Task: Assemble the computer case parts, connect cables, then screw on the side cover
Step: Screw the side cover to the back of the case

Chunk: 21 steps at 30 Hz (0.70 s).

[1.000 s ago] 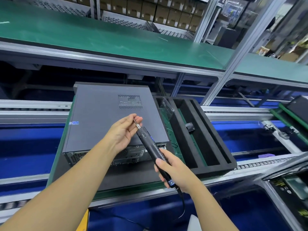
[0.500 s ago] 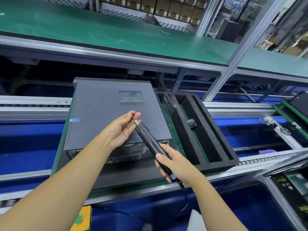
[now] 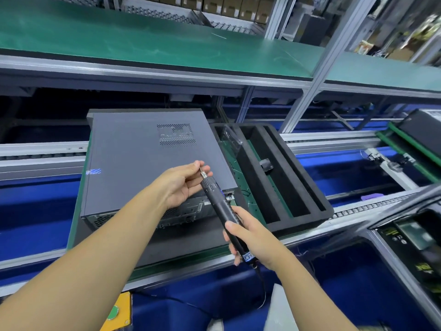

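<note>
I see my right hand (image 3: 248, 237) gripping the black cylindrical electric screwdriver (image 3: 219, 206) low on its barrel; its small blue-and-white label (image 3: 248, 257) is too blurred to read; my left hand (image 3: 183, 185) pinches the silver bit at its tip; the flat grey metal computer case (image 3: 143, 158), its blue sticker (image 3: 93, 172) unreadable, lies on the dark green-edged pallet (image 3: 179, 247) beside a black foam tray (image 3: 286, 187); a green-matted shelf (image 3: 143, 39) and brown cardboard boxes (image 3: 214, 3) stand behind.

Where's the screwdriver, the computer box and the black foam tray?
electric screwdriver (image 3: 217, 203), head view, middle of its black barrel.
computer case (image 3: 143, 163), head view, flat grey top cover.
foam tray (image 3: 300, 222), head view, its near front wall.
</note>
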Available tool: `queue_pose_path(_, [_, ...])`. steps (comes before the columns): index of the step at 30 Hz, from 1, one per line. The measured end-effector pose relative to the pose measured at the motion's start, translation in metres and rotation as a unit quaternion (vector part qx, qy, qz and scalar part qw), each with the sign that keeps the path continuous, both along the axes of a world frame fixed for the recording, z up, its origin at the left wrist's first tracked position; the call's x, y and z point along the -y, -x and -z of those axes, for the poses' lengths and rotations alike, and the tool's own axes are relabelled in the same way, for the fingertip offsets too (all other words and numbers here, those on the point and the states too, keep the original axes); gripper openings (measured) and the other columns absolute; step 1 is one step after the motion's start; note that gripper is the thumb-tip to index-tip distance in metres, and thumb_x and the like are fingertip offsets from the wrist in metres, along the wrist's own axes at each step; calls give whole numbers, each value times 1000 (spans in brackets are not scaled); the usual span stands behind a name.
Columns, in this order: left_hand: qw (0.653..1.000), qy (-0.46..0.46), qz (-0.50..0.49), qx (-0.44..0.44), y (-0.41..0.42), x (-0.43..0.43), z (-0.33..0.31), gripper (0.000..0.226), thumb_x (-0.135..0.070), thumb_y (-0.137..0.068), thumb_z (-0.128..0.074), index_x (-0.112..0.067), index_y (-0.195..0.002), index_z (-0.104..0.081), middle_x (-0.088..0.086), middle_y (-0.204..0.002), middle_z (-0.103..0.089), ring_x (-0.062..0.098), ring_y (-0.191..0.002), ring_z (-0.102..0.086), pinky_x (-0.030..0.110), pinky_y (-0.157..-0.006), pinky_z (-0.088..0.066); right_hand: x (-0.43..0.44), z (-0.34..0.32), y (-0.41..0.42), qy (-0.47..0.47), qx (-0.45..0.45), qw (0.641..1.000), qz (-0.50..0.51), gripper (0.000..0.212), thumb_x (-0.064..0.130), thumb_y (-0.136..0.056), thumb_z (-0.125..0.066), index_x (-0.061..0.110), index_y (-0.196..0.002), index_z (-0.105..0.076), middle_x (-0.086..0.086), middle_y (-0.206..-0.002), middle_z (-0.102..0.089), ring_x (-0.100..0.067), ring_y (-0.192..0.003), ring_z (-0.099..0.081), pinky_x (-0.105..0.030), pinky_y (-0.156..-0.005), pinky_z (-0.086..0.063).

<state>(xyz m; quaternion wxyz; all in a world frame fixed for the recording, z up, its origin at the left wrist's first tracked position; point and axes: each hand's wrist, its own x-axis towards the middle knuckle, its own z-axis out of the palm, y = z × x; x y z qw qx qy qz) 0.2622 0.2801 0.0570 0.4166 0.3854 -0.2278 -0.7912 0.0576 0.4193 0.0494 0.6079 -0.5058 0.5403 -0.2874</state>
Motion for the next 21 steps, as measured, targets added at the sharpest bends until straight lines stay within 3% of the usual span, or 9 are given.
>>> queue_pose_path(4, [994,20,41,100,23,-12,0,12,-13,-98,-58,-5,-99,-68,7,-89,-77,16,-79,-75,26,-61,-59,-22,12,12,-22,-15,999,33,55,48,-84,-67,46,-134,-44,-9,-105,-67,-24,-68,-62,-40,-59,-55])
queue_pose_path(6, [987,29,47,154,33,-17,-1,12,-12,-98,-58,-4,-98,-68,8,-90,-76,15,-76,-73,29,-67,-60,-30,15,15,-37,-21,998,52,65,48,-80,-68,42,-139,-40,-17,-109,-67,-25,-67,-60,-38,-57,-52])
queue_pose_path(8, [974,42,61,216,40,-21,-1,14,-10,-97,-60,-1,-103,-68,11,-93,-75,15,-75,-69,32,-75,-59,-40,19,17,-27,-9,998,59,59,45,-84,-67,36,-137,-43,-14,-102,-64,-24,-65,-58,-37,-56,-50])
queue_pose_path(13, [925,84,162,333,50,-41,-6,18,-10,-97,-60,2,-105,-70,15,-94,-74,22,-79,-73,29,-71,-61,-67,33,25,-27,6,996,88,55,35,-97,-62,32,-146,-37,1,-92,-63,-23,-64,-57,-37,-52,-50])
queue_pose_path(15, [861,168,192,441,46,-41,-10,19,-17,-94,-62,-5,-88,-75,11,-86,-77,23,-76,-74,30,-70,-60,-76,38,30,-31,14,995,93,58,37,-94,-63,36,-146,-37,4,-90,-64,-22,-63,-57,-36,-51,-49])
queue_pose_path(17, [715,301,160,611,40,-31,-13,24,-24,-90,-57,-15,-77,-76,2,-77,-76,23,-68,-70,31,-66,-59,-82,43,33,-32,25,994,97,53,39,-92,-64,48,-139,-41,5,-88,-64,-22,-63,-57,-36,-52,-49])
queue_pose_path(19, [579,416,132,689,41,-21,-13,24,-28,-90,-56,-24,-106,-74,0,-111,-73,21,-95,-66,38,-85,-56,-84,46,36,-32,32,993,109,43,41,-89,-64,62,-121,-43,5,-87,-65,-22,-63,-57,-38,-55,-49])
queue_pose_path(21, [511,485,199,681,47,-10,-1,49,-35,-93,-60,-27,-141,-53,-1,-150,-46,24,-135,-45,43,-109,-39,-82,49,39,-29,36,992,115,40,42,-89,-63,68,-112,-43,5,-87,-65,-21,-63,-58,-39,-56,-49])
